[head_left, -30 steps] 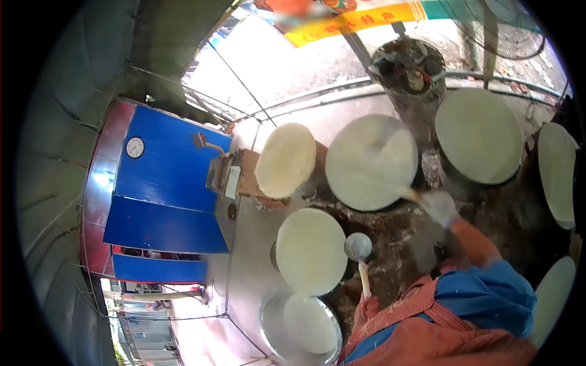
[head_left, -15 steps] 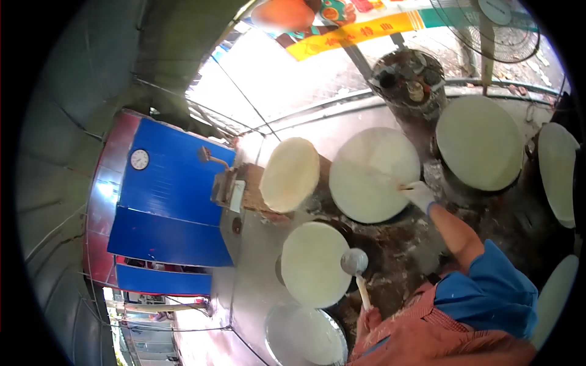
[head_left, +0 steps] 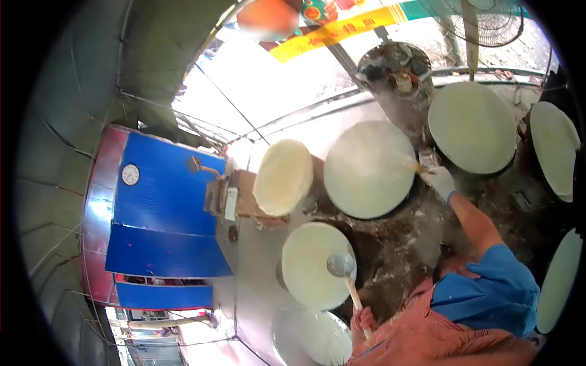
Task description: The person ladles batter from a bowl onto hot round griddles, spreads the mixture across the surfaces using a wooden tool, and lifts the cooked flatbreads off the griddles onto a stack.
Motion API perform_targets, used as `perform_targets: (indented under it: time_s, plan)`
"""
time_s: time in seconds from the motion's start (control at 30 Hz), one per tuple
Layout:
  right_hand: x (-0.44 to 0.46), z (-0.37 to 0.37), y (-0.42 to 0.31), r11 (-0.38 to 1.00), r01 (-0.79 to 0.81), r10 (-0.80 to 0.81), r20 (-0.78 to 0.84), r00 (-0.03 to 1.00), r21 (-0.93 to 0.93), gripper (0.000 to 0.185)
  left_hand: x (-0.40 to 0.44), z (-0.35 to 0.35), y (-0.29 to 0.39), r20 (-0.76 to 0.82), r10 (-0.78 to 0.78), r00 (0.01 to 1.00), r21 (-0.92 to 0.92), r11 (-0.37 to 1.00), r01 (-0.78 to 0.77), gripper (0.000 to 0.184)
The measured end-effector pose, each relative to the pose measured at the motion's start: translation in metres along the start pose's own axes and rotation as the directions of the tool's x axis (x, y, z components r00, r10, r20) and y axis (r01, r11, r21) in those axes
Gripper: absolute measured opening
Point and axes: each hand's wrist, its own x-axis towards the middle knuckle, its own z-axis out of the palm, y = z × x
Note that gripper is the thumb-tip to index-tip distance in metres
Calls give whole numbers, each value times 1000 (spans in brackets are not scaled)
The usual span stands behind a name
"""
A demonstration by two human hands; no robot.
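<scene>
My left hand (head_left: pixel 364 318) is closed around the pale handle of a ladle (head_left: pixel 340 265). Its round metal bowl hangs over a smaller round pale surface (head_left: pixel 311 283); I cannot tell whether they touch. My right hand (head_left: pixel 439 182), in a white glove, grips a small tan-handled tool (head_left: pixel 419 167) whose far end is blurred. The tool is at the right edge of a large round griddle (head_left: pixel 366 177) coated with a thin pale layer. Below the ladle, a metal-rimmed basin (head_left: pixel 287 348) holds whitish contents.
More pale-coated griddles (head_left: pixel 473 128) (head_left: pixel 552 149) stand on the right. A round pale flatbread (head_left: pixel 282 178) lies at left on a wooden board. At the back is a cluttered barrel (head_left: pixel 394 67), with a fan (head_left: pixel 473 24) to its right. A blue panel (head_left: pixel 171 183) borders the left.
My right hand and its tool have drawn back from over the large griddle to its right edge. The ladle has moved inward over the smaller pale surface. The view has shifted slightly.
</scene>
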Motion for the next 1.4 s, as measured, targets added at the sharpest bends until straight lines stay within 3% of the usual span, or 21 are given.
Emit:
perform_targets:
  time_s: [0.03, 0.07, 0.1, 0.2, 0.3, 0.43, 0.5, 0.57, 0.63, 0.7, 0.77, 0.83, 0.9, 0.93, 0.97, 1.0, 1.07, 1.1, 1.13, 1.23, 1.4]
  plan:
    - [16, -13, -14, 996, -74, 72, -29, 997, -50, 31, 4, -5, 12, 68, -87, 994, 70, 994, 83, 32]
    - [40, -4, -4, 958, 129, -193, -242, 951, -254, 30, 8, -4, 18, 73, -95, 993, 78, 993, 89, 32]
    - [59, 8, 8, 875, 138, -278, -248, 928, -464, 30, 12, -4, 24, 75, -98, 992, 79, 993, 92, 32]
    - [47, 21, -13, 592, 449, -460, 177, 870, -669, 28, 34, 13, 37, 63, -53, 997, -40, 998, 56, 31]
    - [33, -14, -30, 508, 543, -459, 324, 828, -668, 30, 66, 38, 54, 39, 67, 997, -31, 997, -66, 25]
    - [29, -13, 14, 671, 285, -445, -64, 893, -684, 25, 128, 75, 84, 72, -2, 997, 31, 1000, 0, 28]
    - [4, -11, 8, 569, 461, -474, 186, 861, -681, 24, 162, 97, 88, 82, -42, 996, 58, 998, 37, 30]
    - [8, -22, 23, 503, 435, -496, 163, 853, -747, 21, 189, 111, 87, 80, -2, 997, 134, 991, -9, 31]
    - [2, -38, 26, 612, 323, -568, -116, 815, -722, 20, 209, 131, 72, -43, 171, 984, 326, 934, -148, 26]
    - [-19, -32, 35, 526, 164, -349, -36, 936, -834, 21, 228, 143, 48, -43, 325, 945, 623, 748, -230, 20]
    - [-52, 2, 40, 397, 283, -365, 133, 921, -873, 24, 250, 147, 13, -4, 539, 843, 794, 514, -325, 16]
    - [-84, 31, 31, 648, 382, -424, 105, 900, -659, 25, 278, 120, 16, 14, 400, 916, 729, 623, -284, 19]
    - [-93, 41, 26, 744, 360, -406, 48, 913, -563, 25, 270, 128, 27, -247, 38, 968, 364, 930, 56, 29]
    - [-105, 31, 8, 731, 320, -361, 57, 931, -602, 24, 228, 140, 19, -71, -119, 990, 296, 945, 135, 36]
    - [-113, 22, 6, 681, 365, -424, 64, 903, -635, 20, 179, 151, -11, -43, 304, 952, 782, 603, -157, 39]
    - [-128, 8, -2, 639, 437, -542, 33, 840, -633, 18, 163, 110, 21, -151, 142, 978, 668, 744, -5, 44]
    - [-142, 3, 1, 534, 539, -674, 57, 737, -651, 15, 135, 98, 4, -231, 264, 937, 757, 653, 3, 48]
    - [-150, 2, 11, 479, 579, -683, 135, 718, -660, 15, 125, 84, 7, -217, 87, 972, 665, 742, 82, 47]
    - [-157, 9, 18, 571, 435, -525, 98, 846, -696, 16, 116, 70, 11, -196, -92, 976, 576, 795, 190, 46]
    - [-188, 8, 11, 670, 380, -576, -123, 808, -637, 19, 107, 102, -12, -163, -193, 968, 172, 960, 221, 32]
    - [-225, -35, 37, 823, 298, -396, -112, 912, -484, 26, 103, 99, -54, -82, -348, 934, 120, 927, 356, 32]
